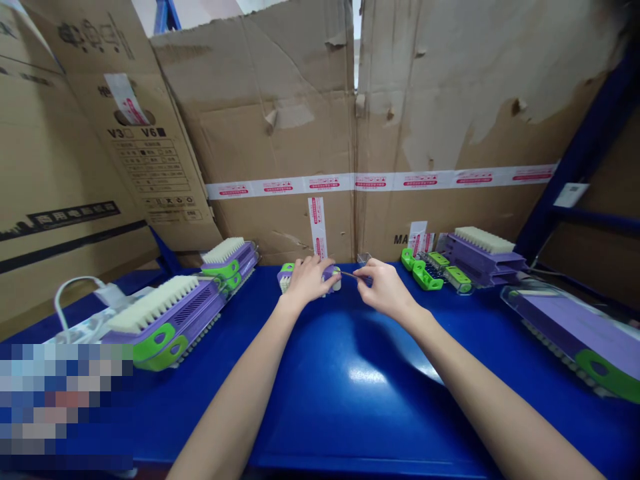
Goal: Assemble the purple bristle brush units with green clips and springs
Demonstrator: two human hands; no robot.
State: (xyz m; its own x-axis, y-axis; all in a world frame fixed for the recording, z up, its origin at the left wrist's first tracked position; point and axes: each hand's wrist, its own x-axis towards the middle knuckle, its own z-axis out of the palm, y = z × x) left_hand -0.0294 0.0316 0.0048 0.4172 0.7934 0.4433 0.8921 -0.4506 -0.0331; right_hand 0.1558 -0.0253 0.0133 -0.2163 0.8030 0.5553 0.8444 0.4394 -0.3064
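Note:
Near the cardboard at the back of the blue table, my left hand lies over a small purple-and-green brush, fingers pressed on it from above. Most of this brush is hidden under the hand. My right hand is closed in a pinch on a thin dark rod-like tool. The tool's tip reaches the right end of the brush, beside my left fingertips. What kind of tool it is, I cannot make out. Just behind my right hand is a small clear plastic piece.
Stacked purple brushes with cream bristles stand on the left. At right are green end pieces, a purple housing and a larger purple brush. Cardboard sheets wall the back. A white cable lies far left.

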